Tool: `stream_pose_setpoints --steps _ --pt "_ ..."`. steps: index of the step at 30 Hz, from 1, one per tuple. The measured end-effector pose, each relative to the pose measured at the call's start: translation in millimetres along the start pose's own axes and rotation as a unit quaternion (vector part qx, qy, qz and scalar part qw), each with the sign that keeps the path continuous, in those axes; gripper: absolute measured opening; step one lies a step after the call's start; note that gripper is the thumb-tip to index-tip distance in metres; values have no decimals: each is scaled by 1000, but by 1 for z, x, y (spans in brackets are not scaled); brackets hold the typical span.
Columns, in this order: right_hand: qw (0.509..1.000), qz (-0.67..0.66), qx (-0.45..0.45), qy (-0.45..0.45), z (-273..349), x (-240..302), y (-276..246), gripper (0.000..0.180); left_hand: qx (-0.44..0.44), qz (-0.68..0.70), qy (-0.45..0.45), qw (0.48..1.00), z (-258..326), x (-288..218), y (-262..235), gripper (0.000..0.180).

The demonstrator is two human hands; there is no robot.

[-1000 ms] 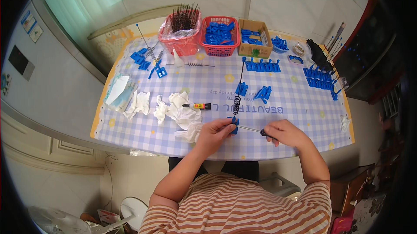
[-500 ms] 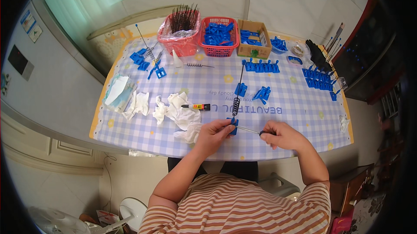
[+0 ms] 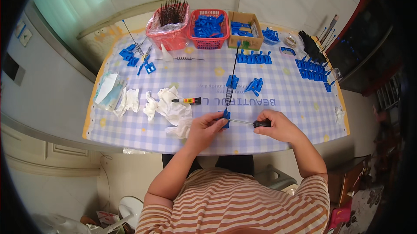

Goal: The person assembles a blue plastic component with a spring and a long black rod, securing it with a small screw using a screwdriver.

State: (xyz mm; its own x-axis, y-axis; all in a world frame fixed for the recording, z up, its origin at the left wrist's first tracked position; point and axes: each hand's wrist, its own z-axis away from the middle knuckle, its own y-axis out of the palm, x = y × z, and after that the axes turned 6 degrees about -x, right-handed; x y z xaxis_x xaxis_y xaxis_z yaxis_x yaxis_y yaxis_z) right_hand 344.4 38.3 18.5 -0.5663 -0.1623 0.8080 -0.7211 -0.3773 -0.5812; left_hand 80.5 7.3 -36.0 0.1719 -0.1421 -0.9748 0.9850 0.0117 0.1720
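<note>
My left hand [image 3: 206, 129] is closed on a blue plastic clip [image 3: 226, 120] near the table's front edge. From that clip a black coiled spring [image 3: 228, 97] and a straight thin rod run away from me to a small blue tip. My right hand [image 3: 277, 125] grips the black handle of a screwdriver [image 3: 262, 123]. Its metal shaft points left, and the tip meets the clip by my left fingers, where the exact contact is hidden. Just beyond lie two more blue clips, one beside the spring [image 3: 232, 82] and one to its right [image 3: 255, 87].
Behind stand a red bin of dark spring rods [image 3: 167, 43], a red basket [image 3: 208, 43] and a cardboard box [image 3: 246, 17] with blue parts. Rows of blue clips [image 3: 254, 58] lie at the right. Crumpled tissues [image 3: 173, 108] and a glue tube [image 3: 187, 100] lie left.
The whole view has shifted a little. The screwdriver has swung from a downward slant to nearly level, and my right fingers sit differently, showing more of its handle. My left hand still holds the clip.
</note>
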Motion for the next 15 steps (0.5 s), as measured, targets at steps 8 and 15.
stream_pose_setpoints --steps 8,15 --pt "995 -39 79 42 -1 -9 -5 30 13 12 4 1000 0 -8 1 32" --pt "997 -19 79 17 0 -6 -5 29 15 14 17 1000 0 -6 0 34"
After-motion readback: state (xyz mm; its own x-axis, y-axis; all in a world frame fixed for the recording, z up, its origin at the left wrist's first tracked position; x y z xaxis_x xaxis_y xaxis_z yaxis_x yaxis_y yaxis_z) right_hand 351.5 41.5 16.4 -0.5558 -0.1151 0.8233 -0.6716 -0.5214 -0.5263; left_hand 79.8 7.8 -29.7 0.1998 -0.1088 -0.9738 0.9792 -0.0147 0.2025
